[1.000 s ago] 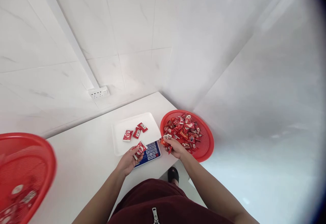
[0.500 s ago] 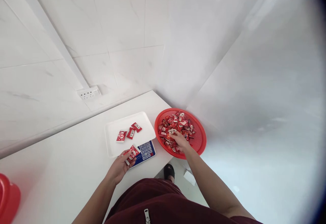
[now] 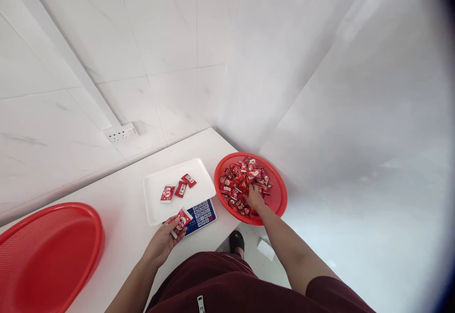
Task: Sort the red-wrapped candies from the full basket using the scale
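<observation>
My left hand (image 3: pixel 160 245) is closed on a red-and-white candy packet (image 3: pixel 183 221), held over the near edge of a blue-and-white digital scale (image 3: pixel 202 218). A white tray (image 3: pixel 151 197) rests on the scale, with a few red packets (image 3: pixel 181 189) lying on it. To the right, a round red mesh basket (image 3: pixel 280 199) holds a heap of small red wrapped packets (image 3: pixel 245 175). My right hand (image 3: pixel 255 198) reaches into this heap with bent fingers. Its fingertips are among the packets, and what they grip is hidden.
A large red basin (image 3: pixel 53 256) stands at the left on the white table (image 3: pixel 117 199). A socket strip (image 3: pixel 121 133) is on the tiled wall behind. Past the table's right edge, my shoe (image 3: pixel 236 242) and a white object (image 3: pixel 266 250) show on the floor.
The red basin has come much further into view from the left. My right hand no longer shows the white-labelled packet and has sunk its fingers into the heap. My left hand keeps its packet.
</observation>
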Action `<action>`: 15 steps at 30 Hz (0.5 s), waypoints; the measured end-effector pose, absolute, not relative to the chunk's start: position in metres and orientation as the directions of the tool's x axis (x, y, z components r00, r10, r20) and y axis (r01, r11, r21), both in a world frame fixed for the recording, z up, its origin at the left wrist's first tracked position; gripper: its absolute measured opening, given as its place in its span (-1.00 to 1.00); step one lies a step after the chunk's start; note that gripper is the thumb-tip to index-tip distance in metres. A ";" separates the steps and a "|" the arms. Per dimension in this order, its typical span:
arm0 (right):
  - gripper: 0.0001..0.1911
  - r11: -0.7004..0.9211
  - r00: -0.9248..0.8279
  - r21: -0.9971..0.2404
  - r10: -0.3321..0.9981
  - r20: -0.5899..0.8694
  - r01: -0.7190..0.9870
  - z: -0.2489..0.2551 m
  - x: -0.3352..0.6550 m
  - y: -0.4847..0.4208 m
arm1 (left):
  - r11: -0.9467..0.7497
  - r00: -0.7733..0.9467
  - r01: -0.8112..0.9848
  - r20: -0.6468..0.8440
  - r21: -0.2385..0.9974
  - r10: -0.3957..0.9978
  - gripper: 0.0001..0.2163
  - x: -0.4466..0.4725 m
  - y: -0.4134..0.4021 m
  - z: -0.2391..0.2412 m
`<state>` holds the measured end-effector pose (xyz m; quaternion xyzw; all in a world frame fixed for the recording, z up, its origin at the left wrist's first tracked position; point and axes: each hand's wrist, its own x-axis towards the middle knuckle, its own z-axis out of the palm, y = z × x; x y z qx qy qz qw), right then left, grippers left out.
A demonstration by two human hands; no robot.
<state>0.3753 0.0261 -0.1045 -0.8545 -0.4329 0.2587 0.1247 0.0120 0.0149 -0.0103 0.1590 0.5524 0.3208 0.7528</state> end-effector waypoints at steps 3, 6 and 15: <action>-0.33 -0.627 0.530 -0.313 0.775 -0.344 0.713 -0.111 0.374 0.028 | 0.745 0.166 -0.316 -0.739 0.588 0.653 -0.90 0.013 0.014 -0.009; -0.43 -0.618 0.533 -0.211 0.771 -0.348 0.757 -0.111 0.375 0.029 | 0.745 0.164 -0.321 -0.740 0.585 0.652 -0.90 0.013 0.011 -0.009; -0.40 -0.593 0.475 -0.310 0.794 -0.380 0.743 -0.107 0.370 0.029 | 0.754 0.159 -0.323 -0.753 0.572 0.639 -0.85 0.011 0.007 -0.014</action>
